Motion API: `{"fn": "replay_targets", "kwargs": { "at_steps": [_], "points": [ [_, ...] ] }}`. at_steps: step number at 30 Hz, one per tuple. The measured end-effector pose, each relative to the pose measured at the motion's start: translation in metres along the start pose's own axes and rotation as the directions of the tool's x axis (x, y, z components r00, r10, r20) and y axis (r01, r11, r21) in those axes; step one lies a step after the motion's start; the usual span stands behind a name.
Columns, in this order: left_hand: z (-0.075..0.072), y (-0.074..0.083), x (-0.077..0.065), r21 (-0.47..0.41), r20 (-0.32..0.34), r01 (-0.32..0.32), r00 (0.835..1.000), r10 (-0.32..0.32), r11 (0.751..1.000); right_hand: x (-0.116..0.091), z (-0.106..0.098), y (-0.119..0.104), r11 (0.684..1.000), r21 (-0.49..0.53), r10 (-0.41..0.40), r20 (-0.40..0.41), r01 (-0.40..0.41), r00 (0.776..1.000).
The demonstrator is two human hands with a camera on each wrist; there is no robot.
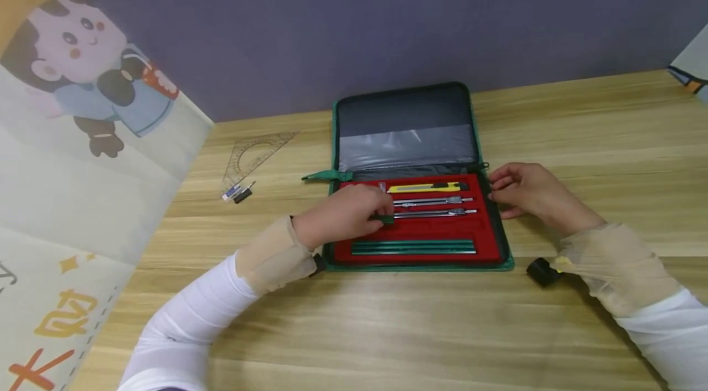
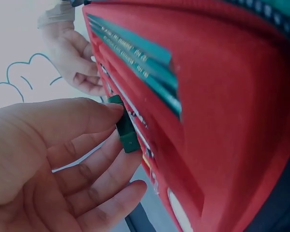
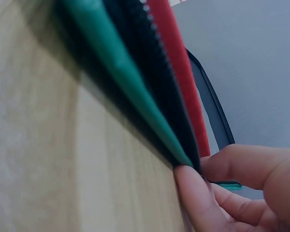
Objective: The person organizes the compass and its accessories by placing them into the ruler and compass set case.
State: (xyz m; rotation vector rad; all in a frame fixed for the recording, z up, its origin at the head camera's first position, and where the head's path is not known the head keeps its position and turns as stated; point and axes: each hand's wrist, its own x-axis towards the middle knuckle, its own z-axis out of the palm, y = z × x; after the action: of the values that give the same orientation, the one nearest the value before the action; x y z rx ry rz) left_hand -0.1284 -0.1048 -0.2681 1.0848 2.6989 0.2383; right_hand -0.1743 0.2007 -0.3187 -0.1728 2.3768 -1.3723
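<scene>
Left hand [image 1: 348,209] pinches green block [image 2: 129,141] over red tray [image 1: 420,231]; right hand [image 1: 528,191] pinches case edge [image 3: 139,104] — placing or lifting, hard to tell — next likely wants steady fingers.

This looks like a study or drawing corner; whether home or classroom, I cannot tell. A pale wood-grain tabletop [image 1: 420,329] meets a plain purple-grey wall [image 1: 354,28] and a white panel printed with a cartoon figure [image 1: 50,182]; a clear plastic set square [image 1: 235,157] and an open green, red-lined drawing-set case [image 1: 489,237] lie there.
</scene>
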Motion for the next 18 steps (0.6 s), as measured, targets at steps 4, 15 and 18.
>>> {"fn": "replay_targets", "kwargs": {
  "at_steps": [4,15,18],
  "points": [
    [0.0025,0.002,0.0016,0.001,-0.002,-0.015,1.0,0.015,1.0,-0.0002,-0.0001,0.0,1.0,0.001,-0.003,-0.005,0.003,1.0],
    [0.0063,0.0031,0.0047,0.033,0.005,-0.017,1.0,0.016,0.999,-0.0015,-0.0002,-0.0005,1.0,0.002,-0.005,0.0,0.005,1.0],
    [0.007,0.0025,0.0051,0.034,0.0,-0.018,1.0,0.018,0.999,-0.0014,-0.0005,-0.001,1.0,0.002,-0.008,-0.004,0.008,1.0]
  ]
}}
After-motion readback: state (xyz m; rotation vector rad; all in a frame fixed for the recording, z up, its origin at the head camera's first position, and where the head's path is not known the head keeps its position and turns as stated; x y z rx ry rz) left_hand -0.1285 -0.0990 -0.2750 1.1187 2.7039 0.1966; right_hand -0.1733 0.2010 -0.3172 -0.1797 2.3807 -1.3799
